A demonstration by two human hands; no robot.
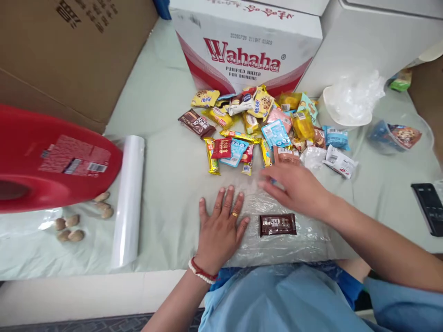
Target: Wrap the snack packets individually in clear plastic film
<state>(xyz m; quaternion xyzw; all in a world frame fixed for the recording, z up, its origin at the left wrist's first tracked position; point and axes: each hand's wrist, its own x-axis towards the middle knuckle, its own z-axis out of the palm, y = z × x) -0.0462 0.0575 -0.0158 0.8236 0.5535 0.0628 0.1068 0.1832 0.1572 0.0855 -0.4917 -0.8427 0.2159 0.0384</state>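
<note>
My left hand (220, 226) lies flat with fingers spread, beside a sheet of clear plastic bag (311, 233). A dark brown wrapped chocolate bar (278, 225) rests on the plastic, to the right of that hand. My right hand (294, 184), slightly blurred, is above the bar at the near edge of a pile of wrapped snacks (242, 103). Its thumb and forefinger are apart, with a bit of blue showing between them; the other fingers are partly hidden. Closest to it are a brown-pink packet (286, 155) and a yellow stick packet (266, 153).
A Wahaha carton (245, 50) stands behind the snacks. On the left are a red plastic container (58, 161), a clear film roll (128, 203) and several nuts (72, 220). A white tub (341, 110), a clear bowl (424, 133) and a black remote (427, 207) are on the right.
</note>
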